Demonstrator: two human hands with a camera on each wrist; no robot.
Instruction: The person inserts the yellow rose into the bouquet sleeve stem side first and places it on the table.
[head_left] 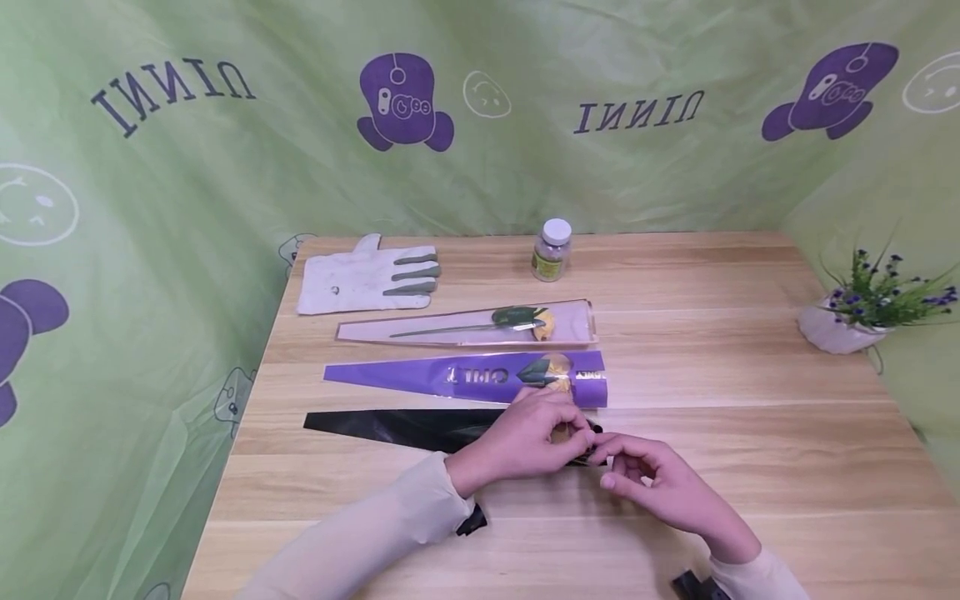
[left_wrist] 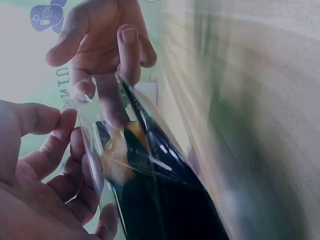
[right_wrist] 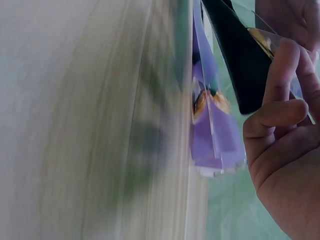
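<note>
A black flower sleeve (head_left: 397, 427) with a clear front lies nearest to me, its wide end raised off the table. My left hand (head_left: 534, 433) pinches the clear film at that end between thumb and forefinger. Inside the sleeve sits a yellow-orange rose (left_wrist: 116, 157), mostly covered by my left hand in the head view. My right hand (head_left: 663, 485) is at the sleeve's mouth. One of its fingers reaches straight in toward the rose, while the thumb stays apart. Just behind lies a purple sleeve (head_left: 408, 381) holding another yellow rose (head_left: 557, 371).
Farther back is a pale pink sleeve (head_left: 450, 333) with a yellow rose in it. A white and grey glove (head_left: 348, 282) lies at the back left, and a white-lidded jar (head_left: 552, 252) stands at the back. A potted plant (head_left: 843, 332) stands at the right edge.
</note>
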